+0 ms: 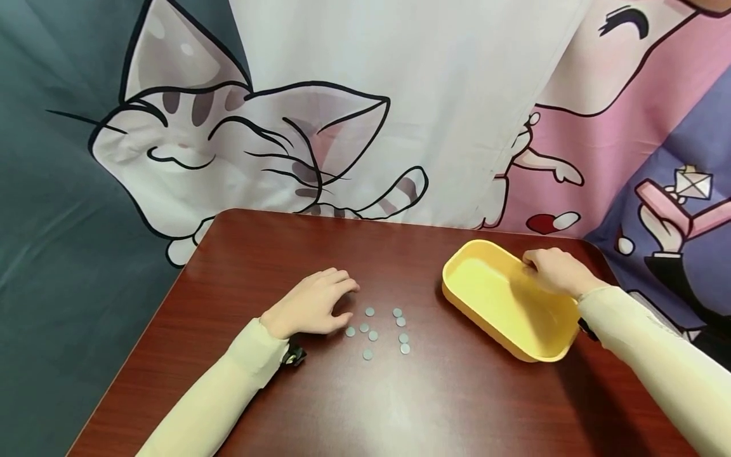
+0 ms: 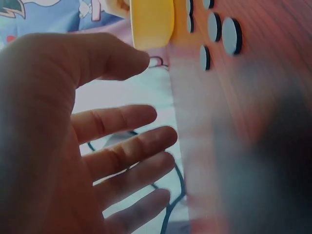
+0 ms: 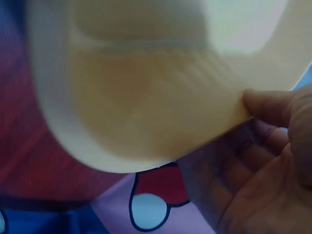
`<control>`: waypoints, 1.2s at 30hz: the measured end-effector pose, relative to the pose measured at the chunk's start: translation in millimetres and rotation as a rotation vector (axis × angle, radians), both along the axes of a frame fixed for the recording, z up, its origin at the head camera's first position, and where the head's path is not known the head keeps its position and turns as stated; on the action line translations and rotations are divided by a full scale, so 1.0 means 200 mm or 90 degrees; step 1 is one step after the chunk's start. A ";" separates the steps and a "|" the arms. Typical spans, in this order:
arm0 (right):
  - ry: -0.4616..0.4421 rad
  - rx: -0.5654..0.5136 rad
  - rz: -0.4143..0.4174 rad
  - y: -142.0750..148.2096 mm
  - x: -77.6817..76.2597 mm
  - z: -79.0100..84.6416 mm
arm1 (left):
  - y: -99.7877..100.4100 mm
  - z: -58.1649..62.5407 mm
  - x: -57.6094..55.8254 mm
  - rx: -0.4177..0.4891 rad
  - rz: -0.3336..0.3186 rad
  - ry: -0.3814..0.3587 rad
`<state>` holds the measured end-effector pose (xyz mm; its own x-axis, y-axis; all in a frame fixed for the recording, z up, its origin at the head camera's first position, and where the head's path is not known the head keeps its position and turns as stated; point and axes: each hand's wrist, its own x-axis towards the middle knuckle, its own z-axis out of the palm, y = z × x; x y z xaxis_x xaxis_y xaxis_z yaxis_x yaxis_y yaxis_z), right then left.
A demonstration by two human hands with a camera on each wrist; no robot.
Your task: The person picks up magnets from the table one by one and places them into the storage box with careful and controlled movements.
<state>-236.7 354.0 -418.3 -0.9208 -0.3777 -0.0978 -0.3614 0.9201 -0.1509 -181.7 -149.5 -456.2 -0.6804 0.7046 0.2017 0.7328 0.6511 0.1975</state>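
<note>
A yellow oblong tray [image 1: 488,289] is held at the table's far right corner, set slantwise so that one rounded end is turned toward the far edge of the table [image 1: 302,244]. Its rim is gripped by the right hand [image 1: 556,271] on the long side facing the table's right edge; in the right wrist view the thumb is seen laid inside the wall and the fingers outside. Whether the tray's base rests fully on the table cannot be told.

Nine small grey discs [image 1: 373,336] are scattered, apparently flat, around the middle of the table, well apart from the tray. The left hand [image 1: 311,304] is poised between them and the table's left edge, its fingers loosely extended and thumb parted from them; nothing is held in it.

For good handling, the tray is probably best kept level, with the rim pinched lightly and low, since a one-sided grip may let the free side dip. Discs so thin and flat are likely to be caught more surely by their edges, with fingertip and thumb brought down close to the tabletop, and neighbours are best left unbrushed.
</note>
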 end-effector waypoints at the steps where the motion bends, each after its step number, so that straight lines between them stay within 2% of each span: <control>1: -0.002 -0.009 -0.008 0.00 0.02 0.00 | 0.01 0.00 0.00 -0.003 -0.002 0.001; 6: -0.016 -0.051 -0.039 -0.05 0.11 -0.01 | 0.11 -0.01 -0.02 -0.006 -0.024 0.007; 15: -0.047 -0.121 -0.102 -0.21 0.23 -0.07 | 0.28 -0.05 -0.03 -0.035 -0.110 0.019; 18: -0.073 -0.162 -0.112 -0.25 0.27 -0.09 | 0.33 -0.06 -0.03 -0.044 -0.138 0.030; 22: -0.133 -0.238 -0.123 -0.27 0.31 -0.12 | 0.36 -0.07 -0.02 -0.065 -0.169 0.035; 27: -0.188 -0.324 -0.132 -0.28 0.32 -0.17 | 0.39 -0.08 0.03 -0.069 -0.206 0.030; 32: -0.209 -0.380 -0.127 -0.31 0.30 -0.23 | 0.43 -0.10 0.08 -0.078 -0.238 0.030; 36: -0.225 -0.410 -0.121 -0.33 0.29 -0.26 | 0.44 -0.12 0.10 -0.094 -0.241 0.038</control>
